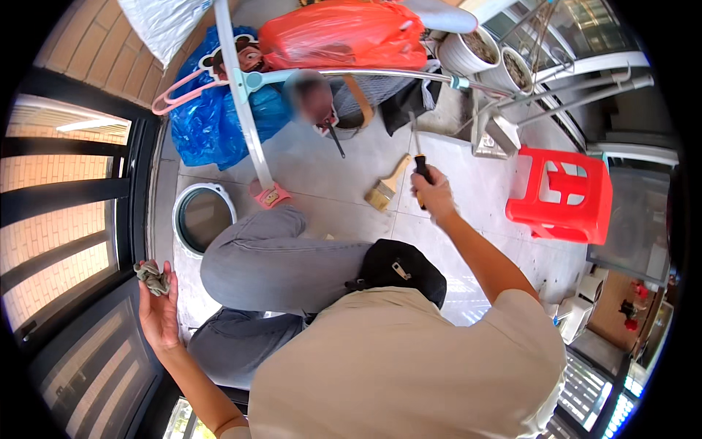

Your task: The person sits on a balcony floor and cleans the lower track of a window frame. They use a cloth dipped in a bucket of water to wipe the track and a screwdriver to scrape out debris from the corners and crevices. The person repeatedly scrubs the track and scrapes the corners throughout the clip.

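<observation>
Out at the far left, my left hand (159, 314) holds a crumpled grey-green rag (152, 279) between thumb and fingers, beside the dark window frame. My right hand (436, 194) reaches forward over the floor, its fingers closed round the black and yellow handle of a screwdriver (420, 168). The thin metal shaft points away from me. Just left of that hand, a flat paintbrush (387, 184) with a wooden handle lies on the tiles. A round white tub (205, 217) with a dark inside stands between my left hand and my grey-trousered knee.
Blue (201, 132) and red plastic bags (344, 36) are piled at the back, with a pale pole (252, 139) across them. White flowerpots (468, 53) stand back right, near a metal dustpan (499, 135). A red plastic stool (596, 201) is on the right.
</observation>
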